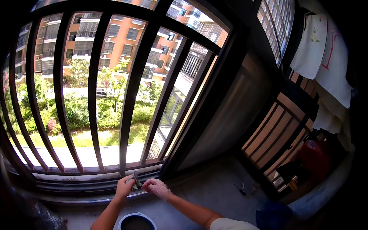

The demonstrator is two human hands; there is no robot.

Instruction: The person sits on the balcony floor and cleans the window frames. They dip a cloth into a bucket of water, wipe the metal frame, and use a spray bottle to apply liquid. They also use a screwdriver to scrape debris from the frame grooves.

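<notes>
My left hand [123, 188] is closed around a small grey object [136, 176] with a flat, narrow upper part; its kind is too small to make out. Close beside it on the right, my right hand [157, 188] has its fingers curled together, and a thin, clear, wrinkled glove seems to cover it. What those fingers pinch, if anything, is hidden. Both hands are just above the sill track [92, 188] of the barred window. Below them, at the lower edge, stands a round basin [152, 220] with a pale rim and a dark inside.
Dark upright window bars [94, 96] fill the left and middle, with trees and orange buildings beyond. A grey floor [214, 184] stretches right, with small items [242, 188] on it. White cloths [310, 46] hang at the upper right, above a dark red thing [315, 155].
</notes>
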